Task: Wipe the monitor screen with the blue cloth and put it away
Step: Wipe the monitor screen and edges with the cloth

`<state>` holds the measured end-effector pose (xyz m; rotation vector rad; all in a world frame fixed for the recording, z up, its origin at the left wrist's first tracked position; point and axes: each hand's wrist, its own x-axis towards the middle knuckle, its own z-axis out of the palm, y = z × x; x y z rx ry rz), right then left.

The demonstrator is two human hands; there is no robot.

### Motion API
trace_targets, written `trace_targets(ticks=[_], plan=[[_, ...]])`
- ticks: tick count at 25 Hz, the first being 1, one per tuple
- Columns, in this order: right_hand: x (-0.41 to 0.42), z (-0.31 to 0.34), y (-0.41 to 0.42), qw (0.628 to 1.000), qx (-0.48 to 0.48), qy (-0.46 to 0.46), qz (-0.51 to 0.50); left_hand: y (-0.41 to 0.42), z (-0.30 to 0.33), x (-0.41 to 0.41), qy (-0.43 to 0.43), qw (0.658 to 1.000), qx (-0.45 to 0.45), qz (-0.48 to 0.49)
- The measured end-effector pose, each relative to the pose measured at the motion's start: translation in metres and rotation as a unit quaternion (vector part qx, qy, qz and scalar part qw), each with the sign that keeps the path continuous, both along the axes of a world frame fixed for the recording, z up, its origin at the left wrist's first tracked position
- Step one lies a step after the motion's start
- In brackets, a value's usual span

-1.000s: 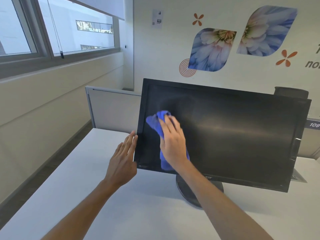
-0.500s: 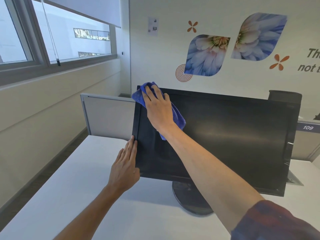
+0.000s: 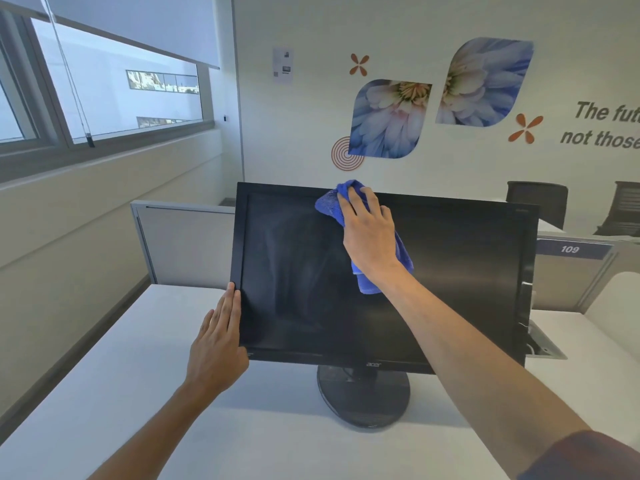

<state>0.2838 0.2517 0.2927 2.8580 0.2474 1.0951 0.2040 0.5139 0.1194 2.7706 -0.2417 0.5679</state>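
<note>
Blue cloth (image 3: 384,268) bunched, pressed flat against Acer monitor (image 3: 467,271) screen, upper middle, top fold reaching over monitor's top bezel. Right hand (image 3: 369,237) on cloth, fingers spread flat, pinning it to screen. Left hand (image 3: 216,344) braces monitor's left edge, low, fingers straight and together, no grasp. "acer" logo on bottom bezel; round black stand (image 3: 363,396) below, on white desk (image 3: 104,393). Right of monitor: partition tag (image 3: 569,249) "109". Wall behind monitor: flower decals, text "The fut…", "not those".
</note>
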Motion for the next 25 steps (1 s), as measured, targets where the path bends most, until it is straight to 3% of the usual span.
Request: trace_targets(ticks=[10,18,25], plan=[[-0.018,-0.005,-0.140,0.997,0.024,-0.028,-0.063,-0.003,-0.002,0.001,0.009,0.999,0.029,0.015],[-0.031,-0.007,-0.258,0.985,0.101,-0.037,-0.135,-0.010,-0.005,0.003,0.015,0.999,0.023,0.031],[-0.031,-0.017,-0.283,0.975,0.174,-0.019,-0.136,-0.015,-0.003,0.001,0.019,0.999,0.016,0.037]])
